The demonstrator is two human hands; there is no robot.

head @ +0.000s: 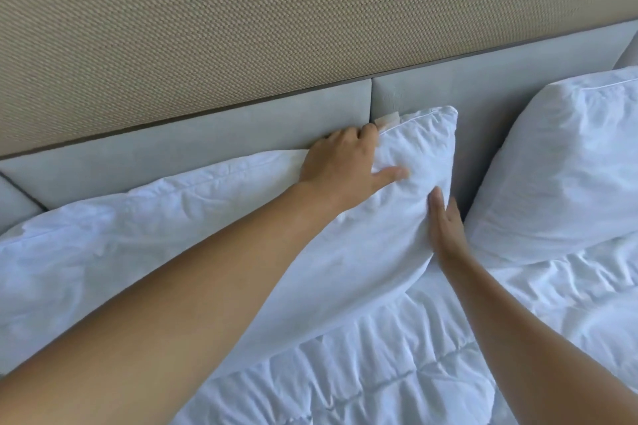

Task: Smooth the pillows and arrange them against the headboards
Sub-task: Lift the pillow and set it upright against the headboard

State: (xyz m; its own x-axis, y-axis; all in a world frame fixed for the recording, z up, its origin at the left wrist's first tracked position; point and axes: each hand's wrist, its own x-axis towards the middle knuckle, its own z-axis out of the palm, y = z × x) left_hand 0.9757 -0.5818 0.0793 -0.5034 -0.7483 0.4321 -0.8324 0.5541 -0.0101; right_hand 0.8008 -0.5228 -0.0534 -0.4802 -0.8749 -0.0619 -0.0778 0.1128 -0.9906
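Note:
A long white pillow (193, 245) leans against the grey padded headboard (193, 138) and fills the left and middle of the view. My left hand (341, 166) grips its upper right part, fingers over the top edge and thumb pressed into the front. My right hand (445, 224) lies flat, fingers together, against the pillow's right side edge. A second white pillow (566, 166) stands against the headboard at the right, apart from the first by a narrow gap.
A white quilted duvet (397, 366) covers the bed below the pillows. Above the headboard runs a beige woven wall panel (276, 17). A small paper tag (388, 119) sticks out behind the first pillow's top corner.

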